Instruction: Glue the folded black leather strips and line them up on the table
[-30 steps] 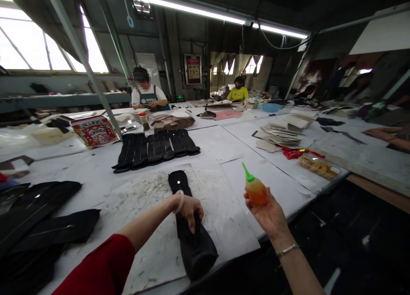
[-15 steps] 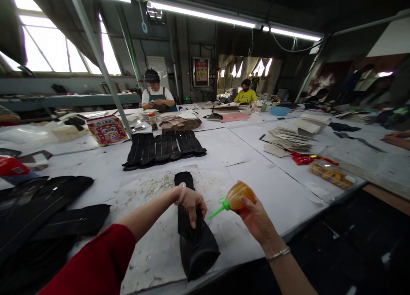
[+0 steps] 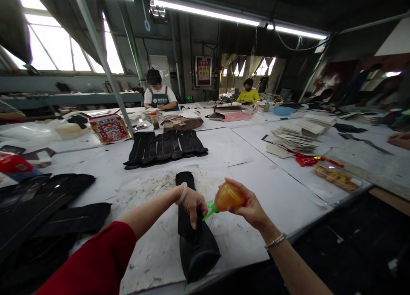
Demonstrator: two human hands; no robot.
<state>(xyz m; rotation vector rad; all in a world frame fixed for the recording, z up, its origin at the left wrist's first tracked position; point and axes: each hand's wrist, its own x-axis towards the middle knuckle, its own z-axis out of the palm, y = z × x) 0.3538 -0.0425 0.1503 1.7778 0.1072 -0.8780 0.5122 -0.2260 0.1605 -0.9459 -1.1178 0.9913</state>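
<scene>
My left hand presses its bent fingers down on a long black fabric piece that lies on a glue-stained white sheet. My right hand grips a small orange squeeze bottle with a green nozzle. The bottle is tipped over, its nozzle tip pointing down-left at the black piece, right beside my left fingers.
A row of black pieces lies further back on the white table. More black pieces are heaped at the left. Stacked card pieces and snack packets sit at the right. Two seated people work at the far end.
My right hand has tipped the bottle from upright to nozzle-down and brought it left to the black piece. My left hand has stayed on the piece.
</scene>
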